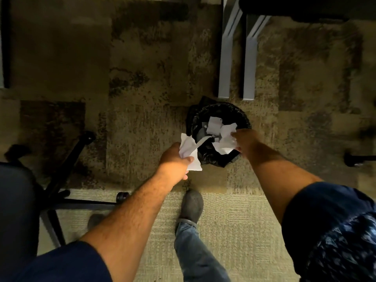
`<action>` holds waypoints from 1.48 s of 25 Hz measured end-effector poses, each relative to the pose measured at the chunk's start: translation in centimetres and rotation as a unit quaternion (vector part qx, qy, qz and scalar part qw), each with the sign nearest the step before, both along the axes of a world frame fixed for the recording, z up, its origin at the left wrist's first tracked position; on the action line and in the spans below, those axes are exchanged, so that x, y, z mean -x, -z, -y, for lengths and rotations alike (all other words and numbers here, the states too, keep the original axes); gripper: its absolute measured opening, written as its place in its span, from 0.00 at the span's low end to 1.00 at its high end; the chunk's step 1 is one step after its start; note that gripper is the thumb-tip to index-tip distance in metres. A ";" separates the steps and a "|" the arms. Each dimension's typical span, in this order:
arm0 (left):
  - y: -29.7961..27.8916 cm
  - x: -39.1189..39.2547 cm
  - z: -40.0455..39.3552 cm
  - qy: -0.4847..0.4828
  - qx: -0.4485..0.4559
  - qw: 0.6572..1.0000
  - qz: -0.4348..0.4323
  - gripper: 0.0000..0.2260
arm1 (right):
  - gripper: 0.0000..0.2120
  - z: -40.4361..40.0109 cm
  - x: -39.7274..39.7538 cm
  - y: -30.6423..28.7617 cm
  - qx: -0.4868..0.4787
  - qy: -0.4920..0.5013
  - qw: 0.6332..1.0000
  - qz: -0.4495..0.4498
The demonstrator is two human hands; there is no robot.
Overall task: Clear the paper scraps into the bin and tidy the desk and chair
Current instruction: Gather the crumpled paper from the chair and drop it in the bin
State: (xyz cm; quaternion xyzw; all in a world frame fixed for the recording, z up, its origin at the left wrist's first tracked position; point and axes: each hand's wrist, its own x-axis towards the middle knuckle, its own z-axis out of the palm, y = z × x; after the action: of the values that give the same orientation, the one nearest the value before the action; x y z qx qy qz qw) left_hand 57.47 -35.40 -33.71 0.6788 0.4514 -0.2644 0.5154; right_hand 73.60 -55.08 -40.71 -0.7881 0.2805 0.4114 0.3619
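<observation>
White paper (190, 151) is light and soft. Left hand (176, 161) pinches it beside the bin (195, 123). Right hand (243, 139) pinches scraps (226, 142) over the bin.

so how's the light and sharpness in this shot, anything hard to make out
Head view: dim, warm light, brightest on the near carpet; the top is dark. Wide-angle lens bends the edges. Both hands and their paper scraps are slightly soft; the bin is nearly black inside.

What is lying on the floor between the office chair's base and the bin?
In the head view, only bare patterned carpet lies between the chair base and the bin; no paper scraps show there.
</observation>
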 end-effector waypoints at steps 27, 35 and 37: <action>3.4 -8.0 3.5 0.259 -0.112 0.952 0.115 0.21 | 0.07 6.3 5.1 -9.0 -0.148 0.157 0.963 0.161; -1.7 0.8 -6.4 0.178 -0.209 0.947 0.165 0.25 | 0.06 -5.7 7.4 -10.3 -0.175 0.049 0.970 0.158; -3.3 4.3 -9.2 0.119 -0.227 0.950 0.178 0.24 | 0.06 -9.4 8.1 -11.0 -0.182 0.009 0.970 0.161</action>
State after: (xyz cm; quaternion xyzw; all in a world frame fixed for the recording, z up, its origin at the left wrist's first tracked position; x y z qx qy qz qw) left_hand 53.12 -26.15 -30.44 0.8625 0.3164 -0.0895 0.3848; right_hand 65.48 -45.67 -29.73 -0.7623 0.1460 0.3202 0.5431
